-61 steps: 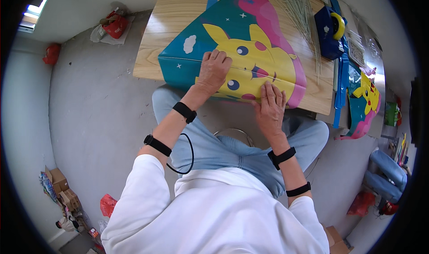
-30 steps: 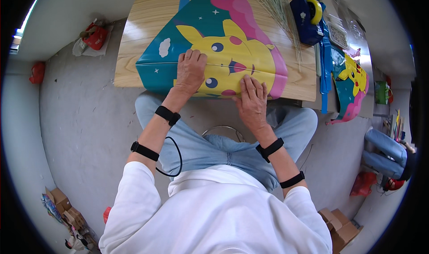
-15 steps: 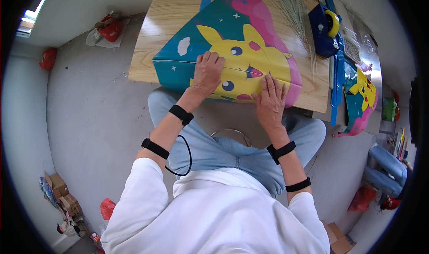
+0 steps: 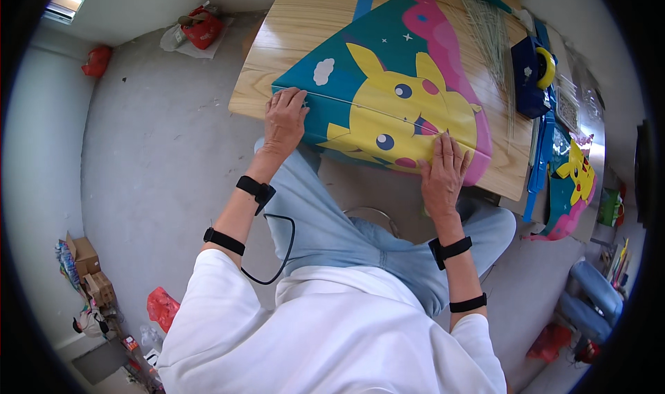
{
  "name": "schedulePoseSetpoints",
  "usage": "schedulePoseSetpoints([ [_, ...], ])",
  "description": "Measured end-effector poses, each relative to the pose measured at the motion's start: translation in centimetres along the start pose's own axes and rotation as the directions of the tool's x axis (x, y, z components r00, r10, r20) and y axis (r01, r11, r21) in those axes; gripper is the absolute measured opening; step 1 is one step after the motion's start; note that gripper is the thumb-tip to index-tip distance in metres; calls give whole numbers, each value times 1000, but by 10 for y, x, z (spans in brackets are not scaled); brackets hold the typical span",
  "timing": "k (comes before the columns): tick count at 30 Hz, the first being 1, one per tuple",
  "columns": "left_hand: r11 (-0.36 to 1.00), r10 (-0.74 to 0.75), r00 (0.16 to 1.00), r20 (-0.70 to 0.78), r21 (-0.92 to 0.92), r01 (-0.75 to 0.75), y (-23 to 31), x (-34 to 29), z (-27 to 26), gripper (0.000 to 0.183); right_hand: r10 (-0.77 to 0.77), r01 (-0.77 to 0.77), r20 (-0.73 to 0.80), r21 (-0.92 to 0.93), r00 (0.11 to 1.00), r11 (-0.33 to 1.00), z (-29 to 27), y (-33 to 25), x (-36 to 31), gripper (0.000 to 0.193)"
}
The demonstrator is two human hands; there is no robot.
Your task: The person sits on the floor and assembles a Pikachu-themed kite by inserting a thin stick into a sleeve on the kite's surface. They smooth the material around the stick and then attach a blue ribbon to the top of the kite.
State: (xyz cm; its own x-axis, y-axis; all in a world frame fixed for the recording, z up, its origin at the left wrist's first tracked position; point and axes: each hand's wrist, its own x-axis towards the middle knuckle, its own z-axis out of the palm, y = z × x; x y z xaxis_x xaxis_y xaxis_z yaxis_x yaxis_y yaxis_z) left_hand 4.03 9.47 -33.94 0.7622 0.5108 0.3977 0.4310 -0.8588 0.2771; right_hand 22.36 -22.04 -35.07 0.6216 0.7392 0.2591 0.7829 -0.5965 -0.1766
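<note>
A triangular kite sheet point(image 4: 332, 117), teal, pink and yellow with a cartoon face, lies on the wooden table, its near part hanging over the edge. A thin straight line, a crease or a rod, runs across it. My left hand point(image 4: 284, 120) is at the sheet's left corner, fingers curled together over that line; the thumb is mostly hidden. Toward the right end, my right hand point(image 4: 445, 176) rests with fingers stretched flat on the yellow and pink print, just below the line.
Thin pale rods point(image 4: 488, 37) lie along the table's point(image 4: 270, 47) right side. Beside them stands a blue tape dispenser point(image 4: 530, 79) with a yellow roll. A second printed sheet point(image 4: 571, 186) hangs at the right. Another person's jeans point(image 4: 592, 300) show at lower right.
My left hand has slid left along the line, from the sheet's middle to its left corner. The right hand stays on the right part. The whole view has shifted.
</note>
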Motion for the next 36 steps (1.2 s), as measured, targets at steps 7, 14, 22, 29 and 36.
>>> schedulePoseSetpoints([
  [7, 1000, -1, 1000, -2, 10, 1, 5, 3, 5, 30, 5, -5, -13, 8, 1000, 1000, 3, 0, -1, 64],
  [14, 1000, 21, 999, -27, 23, -21, 2, 1, 3, 28, 11, -10, -46, 24, 999, 1000, 3, -4, -2, 60],
  [22, 993, 100, 995, -29, -55, -101, 8, 4, -12, 26, 82, -59, -211, 111, 974, 992, -22, 38, 6, 46],
  [29, 961, 220, 975, 14, -172, -215, 71, 21, -33, 23, 662, -648, -96, 145, 743, 748, -41, 187, 53, 36],
  [36, 908, 367, 927, 77, -245, -339, 126, 32, -35, 22, 722, -733, 140, 52, 678, 678, -33, 195, 91, 16],
])
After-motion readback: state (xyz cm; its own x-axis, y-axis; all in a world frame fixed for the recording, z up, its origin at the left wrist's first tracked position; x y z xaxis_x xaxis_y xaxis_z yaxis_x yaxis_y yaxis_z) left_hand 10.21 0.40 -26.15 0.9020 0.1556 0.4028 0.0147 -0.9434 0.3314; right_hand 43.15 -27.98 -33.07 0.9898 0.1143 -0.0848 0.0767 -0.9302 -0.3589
